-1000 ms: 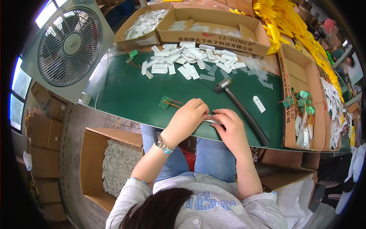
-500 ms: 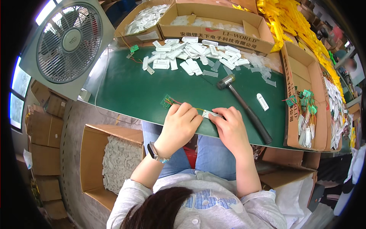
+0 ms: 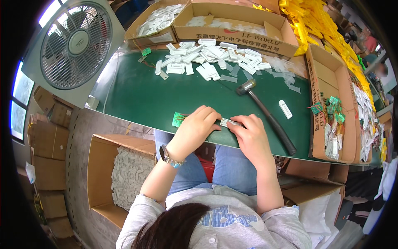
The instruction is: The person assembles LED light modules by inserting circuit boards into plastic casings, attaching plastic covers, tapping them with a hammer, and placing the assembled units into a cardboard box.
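Her left hand (image 3: 198,124) and right hand (image 3: 248,133) pinch a small white casing (image 3: 227,122) over the green mat (image 3: 137,97); the hammer (image 3: 265,114) lies right, and her fingers hide the casing's details.

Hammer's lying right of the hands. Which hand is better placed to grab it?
Probably right. The right hand sits nearest the hammer, whose handle runs just past its knuckles on the green mat. The left hand is farther off, beside the green circuit board. Both pinch a small white casing.
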Demonstrator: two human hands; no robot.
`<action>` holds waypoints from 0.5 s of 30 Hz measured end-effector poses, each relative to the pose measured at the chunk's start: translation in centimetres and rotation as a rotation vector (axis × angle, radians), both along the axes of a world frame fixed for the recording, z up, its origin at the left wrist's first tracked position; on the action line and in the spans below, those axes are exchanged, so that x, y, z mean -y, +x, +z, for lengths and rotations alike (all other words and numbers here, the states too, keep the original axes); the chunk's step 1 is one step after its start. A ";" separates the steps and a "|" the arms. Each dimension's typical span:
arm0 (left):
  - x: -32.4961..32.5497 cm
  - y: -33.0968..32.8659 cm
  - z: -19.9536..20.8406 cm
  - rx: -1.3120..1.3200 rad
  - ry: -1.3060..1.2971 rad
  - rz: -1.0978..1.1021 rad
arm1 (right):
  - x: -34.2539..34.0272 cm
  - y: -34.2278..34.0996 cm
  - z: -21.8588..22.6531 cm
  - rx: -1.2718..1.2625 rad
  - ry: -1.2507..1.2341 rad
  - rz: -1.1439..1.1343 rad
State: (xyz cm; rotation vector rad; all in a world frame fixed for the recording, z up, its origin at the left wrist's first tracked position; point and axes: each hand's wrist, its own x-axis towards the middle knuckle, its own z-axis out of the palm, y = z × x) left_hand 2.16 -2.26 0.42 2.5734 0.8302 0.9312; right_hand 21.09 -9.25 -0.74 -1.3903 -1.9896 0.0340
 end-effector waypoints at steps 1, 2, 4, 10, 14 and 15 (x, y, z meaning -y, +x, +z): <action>-0.3 0.0 0.1 0.011 0.015 -0.026 | -0.1 0.0 -0.1 0.005 0.006 0.000; -0.6 -0.1 0.1 0.022 0.030 -0.051 | -0.1 -0.1 -0.3 0.010 0.012 0.000; -1.2 -0.2 -0.3 0.024 0.056 -0.094 | -0.1 0.0 -0.2 0.014 0.016 -0.001; -2.1 -0.3 -1.0 0.042 0.082 -0.192 | -0.1 0.0 -0.3 0.012 0.024 -0.005; -2.1 -0.2 -0.8 0.046 0.043 -0.207 | -0.1 0.1 0.0 0.011 0.004 0.016; -2.0 -0.2 -0.9 0.054 0.046 -0.211 | -0.2 0.3 0.2 0.019 0.006 0.012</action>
